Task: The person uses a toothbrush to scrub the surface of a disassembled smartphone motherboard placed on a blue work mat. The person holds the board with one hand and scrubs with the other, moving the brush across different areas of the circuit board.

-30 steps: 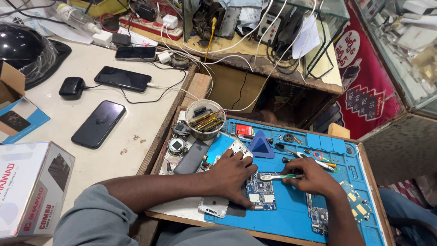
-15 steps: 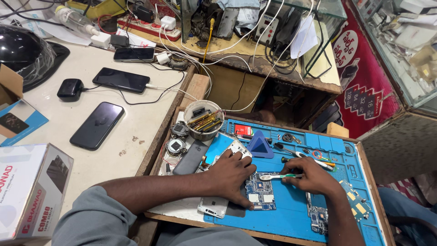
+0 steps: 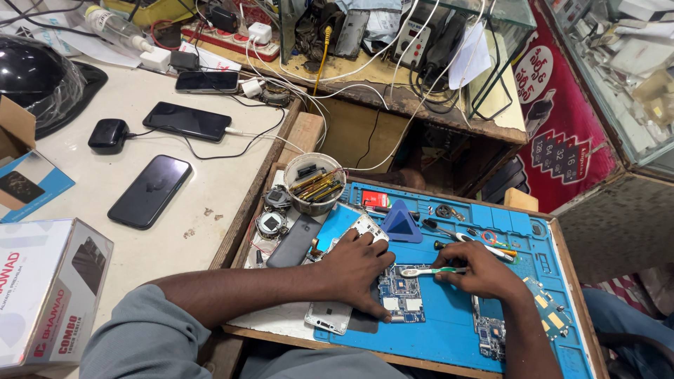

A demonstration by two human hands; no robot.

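So the right hand (image 3: 484, 272) has its fingers pinched around a toothbrush (image 3: 433, 271), white handle with green bits, lying almost flat. Its long axis runs left to right across the mat, with the bristle head pointing left toward the circuit board (image 3: 401, 295). The brush tip sits just above the board's top edge.

The left hand (image 3: 358, 267) is pressed down flat, fingers spread a little, fingertips resting on the left side of that board and holding it against the blue silicone repair mat (image 3: 449, 323). The board is a small blue rectangle with shiny metal shields on it, long side running toward the person. It's near the front middle of the mat, and a white phone shell (image 3: 328, 317) lies just left of it under the wrist.

Other stuff: a blue triangular pick (image 3: 401, 223) behind the left hand, a round white tub of tweezers and tools (image 3: 314, 182), and another blue board (image 3: 491, 333) under the right forearm. A glossy black phone (image 3: 149, 191) lies on the white counter.
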